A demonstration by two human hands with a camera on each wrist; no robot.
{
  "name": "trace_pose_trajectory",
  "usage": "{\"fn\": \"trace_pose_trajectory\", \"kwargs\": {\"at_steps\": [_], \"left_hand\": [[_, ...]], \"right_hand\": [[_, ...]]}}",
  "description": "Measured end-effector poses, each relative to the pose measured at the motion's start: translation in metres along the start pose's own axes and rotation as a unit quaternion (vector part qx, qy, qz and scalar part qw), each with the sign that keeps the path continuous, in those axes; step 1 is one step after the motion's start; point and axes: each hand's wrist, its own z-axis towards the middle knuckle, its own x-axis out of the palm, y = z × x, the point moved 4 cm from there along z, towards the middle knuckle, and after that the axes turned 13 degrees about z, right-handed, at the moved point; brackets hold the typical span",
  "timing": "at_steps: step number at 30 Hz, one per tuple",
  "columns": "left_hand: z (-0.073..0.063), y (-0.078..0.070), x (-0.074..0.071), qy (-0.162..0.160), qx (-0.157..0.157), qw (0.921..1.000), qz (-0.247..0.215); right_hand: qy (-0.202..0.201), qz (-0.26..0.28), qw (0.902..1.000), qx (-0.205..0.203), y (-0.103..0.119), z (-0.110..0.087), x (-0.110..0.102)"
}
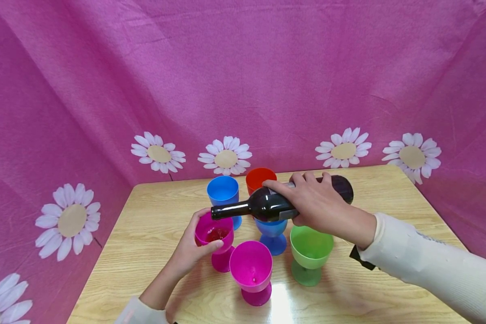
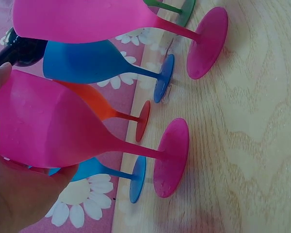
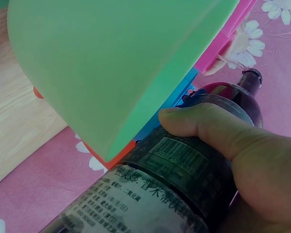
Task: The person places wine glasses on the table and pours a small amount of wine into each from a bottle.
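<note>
Nearest, a dark glass wine bottle [image 1: 264,204] gripped by my right fingers [image 1: 299,182] points to nine o'clock, mouth over the magenta plastic goblet [image 1: 206,226] my left fingers [image 1: 210,247] clasp; pouring seems in hand, next calling for a steady tilt.

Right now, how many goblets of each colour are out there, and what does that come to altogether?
Pink goblets: 2
Blue goblets: 2
Red goblet: 1
Green goblet: 1
Total: 6
</note>
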Motion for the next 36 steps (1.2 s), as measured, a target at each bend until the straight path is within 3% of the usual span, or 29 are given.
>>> {"fn": "trace_pose_trajectory", "kwargs": {"at_steps": [20,36], "left_hand": [[0.001,0.001,0.000,0.000,0.002,1.0000,-0.002],[0.001,0.000,0.000,0.006,0.021,0.9996,-0.015]], "right_hand": [[-0.002,0.015,0.9999,0.000,-0.003,0.000,0.001],[-0.002,0.063,0.9980,0.012,-0.012,-0.004,0.002]]}}
